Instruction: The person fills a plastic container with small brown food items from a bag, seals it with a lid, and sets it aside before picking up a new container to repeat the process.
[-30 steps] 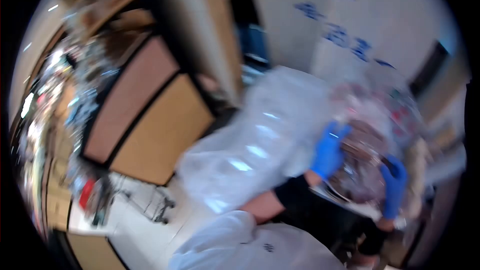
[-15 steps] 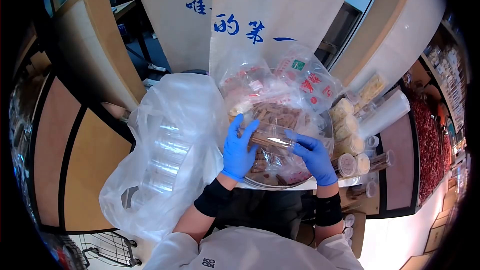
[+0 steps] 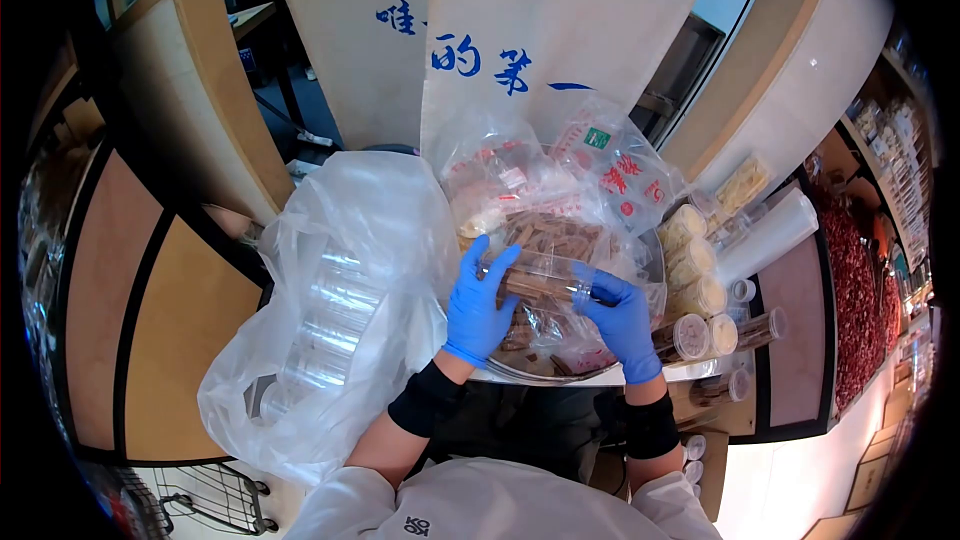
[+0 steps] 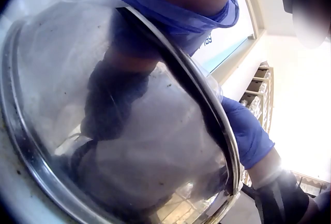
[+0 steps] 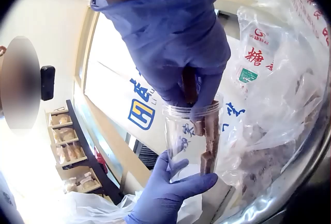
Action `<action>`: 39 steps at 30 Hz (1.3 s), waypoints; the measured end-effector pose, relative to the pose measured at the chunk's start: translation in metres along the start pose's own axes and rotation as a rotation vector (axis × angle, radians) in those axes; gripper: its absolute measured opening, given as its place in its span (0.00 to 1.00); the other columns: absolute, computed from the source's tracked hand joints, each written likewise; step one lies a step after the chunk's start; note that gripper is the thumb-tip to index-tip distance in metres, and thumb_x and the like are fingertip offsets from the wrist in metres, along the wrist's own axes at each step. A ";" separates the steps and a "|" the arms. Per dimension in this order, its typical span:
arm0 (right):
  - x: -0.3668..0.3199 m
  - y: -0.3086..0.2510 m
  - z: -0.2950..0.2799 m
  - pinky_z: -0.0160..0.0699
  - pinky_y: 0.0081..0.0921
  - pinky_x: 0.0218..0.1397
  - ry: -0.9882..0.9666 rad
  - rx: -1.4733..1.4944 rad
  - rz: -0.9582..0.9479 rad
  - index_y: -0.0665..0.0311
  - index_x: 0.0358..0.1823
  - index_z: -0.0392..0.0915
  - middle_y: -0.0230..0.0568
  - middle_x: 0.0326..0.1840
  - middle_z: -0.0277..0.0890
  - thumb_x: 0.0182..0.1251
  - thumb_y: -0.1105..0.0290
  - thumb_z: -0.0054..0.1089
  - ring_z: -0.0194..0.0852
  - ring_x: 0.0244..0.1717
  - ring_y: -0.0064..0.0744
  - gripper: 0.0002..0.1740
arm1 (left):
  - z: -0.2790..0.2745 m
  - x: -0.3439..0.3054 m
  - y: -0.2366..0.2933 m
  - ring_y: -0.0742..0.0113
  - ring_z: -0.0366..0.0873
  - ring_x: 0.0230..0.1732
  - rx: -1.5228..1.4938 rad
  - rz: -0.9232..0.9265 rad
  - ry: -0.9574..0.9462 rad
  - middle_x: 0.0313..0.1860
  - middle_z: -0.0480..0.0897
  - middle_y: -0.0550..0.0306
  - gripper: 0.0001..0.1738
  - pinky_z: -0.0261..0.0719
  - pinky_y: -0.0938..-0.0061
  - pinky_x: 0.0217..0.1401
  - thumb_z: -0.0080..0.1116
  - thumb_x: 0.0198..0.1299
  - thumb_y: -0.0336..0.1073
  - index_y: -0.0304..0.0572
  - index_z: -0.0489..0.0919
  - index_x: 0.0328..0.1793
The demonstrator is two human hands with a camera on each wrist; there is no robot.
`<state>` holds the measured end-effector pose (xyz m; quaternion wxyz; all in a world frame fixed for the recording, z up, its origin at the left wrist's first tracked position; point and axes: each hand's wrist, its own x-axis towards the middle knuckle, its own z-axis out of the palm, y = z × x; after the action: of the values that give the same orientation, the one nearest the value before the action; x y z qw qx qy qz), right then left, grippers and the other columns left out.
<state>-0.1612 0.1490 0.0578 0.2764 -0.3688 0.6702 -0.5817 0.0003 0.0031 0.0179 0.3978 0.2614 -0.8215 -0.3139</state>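
Observation:
My gloved left hand (image 3: 478,305) grips the base end of a clear plastic jar (image 5: 178,131), which lies almost sideways in the head view. Brown stick-shaped pieces (image 5: 209,133) line one side inside it. At the jar's open mouth, my gloved right hand (image 5: 170,48) pinches a dark brown stick (image 5: 190,85), with fingertips reaching inside the rim. Below both hands is a round metal basin (image 4: 134,167), holding plastic bags and a heap of similar brown sticks (image 3: 560,234). The left wrist view shows mostly the basin's shiny outer wall, with the jar largely hidden.
A large white plastic bag (image 3: 385,195) of clear empty jars (image 3: 335,315) stands to the left. Filled, lidded jars (image 3: 692,270) are stacked right of the basin, beside a plastic roll (image 3: 775,235). Printed clear bags (image 3: 620,165) lie at the back; a cloth curtain (image 3: 570,0) hangs behind.
The head view has swung to face the basin. Earlier the hands were apart over the basin; now both are at the jar. Since half a second ago the right hand has shifted slightly at its mouth.

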 end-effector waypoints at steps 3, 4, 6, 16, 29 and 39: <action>-0.003 -0.006 0.003 0.80 0.20 0.54 0.071 -0.042 -0.060 0.66 0.55 0.82 0.37 0.51 0.84 0.62 0.80 0.66 0.81 0.47 0.20 0.19 | 0.001 -0.001 -0.003 0.43 0.74 0.61 -0.008 -0.028 0.022 0.73 0.61 0.44 0.44 0.78 0.61 0.61 0.73 0.43 0.24 0.58 0.72 0.70; -0.003 -0.006 0.002 0.80 0.20 0.54 0.071 -0.043 -0.062 0.66 0.55 0.82 0.37 0.51 0.84 0.62 0.80 0.66 0.81 0.47 0.20 0.19 | 0.002 -0.001 -0.004 0.44 0.75 0.60 -0.017 -0.043 0.047 0.73 0.61 0.44 0.44 0.78 0.61 0.61 0.73 0.43 0.24 0.57 0.72 0.70; -0.003 -0.006 -0.001 0.81 0.20 0.51 0.155 0.006 -0.158 0.66 0.49 0.84 0.38 0.50 0.84 0.62 0.81 0.66 0.81 0.46 0.21 0.14 | 0.000 0.000 -0.001 0.44 0.74 0.61 -0.025 -0.053 0.066 0.74 0.61 0.44 0.44 0.78 0.61 0.61 0.73 0.44 0.24 0.56 0.71 0.70; -0.006 -0.016 -0.012 0.82 0.23 0.53 0.239 0.244 -0.195 0.67 0.44 0.84 0.41 0.50 0.83 0.62 0.84 0.64 0.82 0.48 0.25 0.10 | 0.004 0.000 -0.003 0.42 0.71 0.65 0.054 -0.072 0.121 0.73 0.61 0.42 0.46 0.77 0.62 0.61 0.71 0.42 0.21 0.55 0.70 0.71; -0.010 -0.009 0.000 0.81 0.26 0.58 0.059 0.326 -0.103 0.68 0.51 0.80 0.43 0.54 0.81 0.65 0.83 0.60 0.80 0.54 0.28 0.13 | 0.002 0.000 -0.005 0.42 0.68 0.67 -0.102 0.006 0.095 0.73 0.60 0.42 0.43 0.73 0.59 0.67 0.72 0.42 0.22 0.52 0.71 0.68; -0.011 -0.007 0.008 0.80 0.28 0.59 0.001 0.075 -0.292 0.64 0.48 0.82 0.45 0.53 0.82 0.64 0.84 0.59 0.81 0.53 0.31 0.13 | 0.004 0.003 -0.023 0.46 0.72 0.64 -0.002 0.236 0.273 0.75 0.58 0.46 0.39 0.74 0.61 0.65 0.72 0.49 0.28 0.52 0.69 0.69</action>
<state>-0.1478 0.1530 0.0625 0.2018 -0.4516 0.5875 -0.6405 -0.0003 -0.0127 0.0004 0.5401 0.2031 -0.7845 -0.2272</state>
